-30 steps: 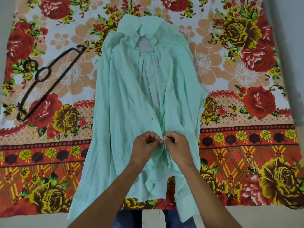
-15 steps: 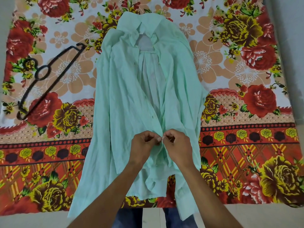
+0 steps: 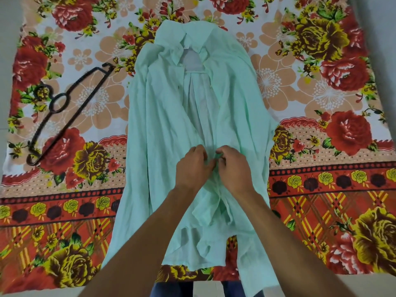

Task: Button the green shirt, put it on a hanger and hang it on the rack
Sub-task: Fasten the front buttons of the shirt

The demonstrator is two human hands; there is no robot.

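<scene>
The pale green shirt (image 3: 162,116) lies front-up on a flowered cloth, collar at the far end, its front open from the collar down to my hands. My left hand (image 3: 192,166) pinches the left front edge at mid-shirt. My right hand (image 3: 232,166) pinches the right front edge against it, fingertips nearly touching. Whether a button sits between my fingers is hidden by the fingers. A black hanger (image 3: 64,112) lies flat on the cloth to the left of the shirt, apart from both hands.
The flowered cloth (image 3: 321,146) covers most of the floor in view. Bare pale floor (image 3: 8,39) shows along the left edge, and a grey strip runs down the far right. My legs in blue trousers (image 3: 171,290) show below the shirt hem.
Both hands have moved a little up the shirt front toward the collar, still pinching the two edges together. The hanger has stayed put.
</scene>
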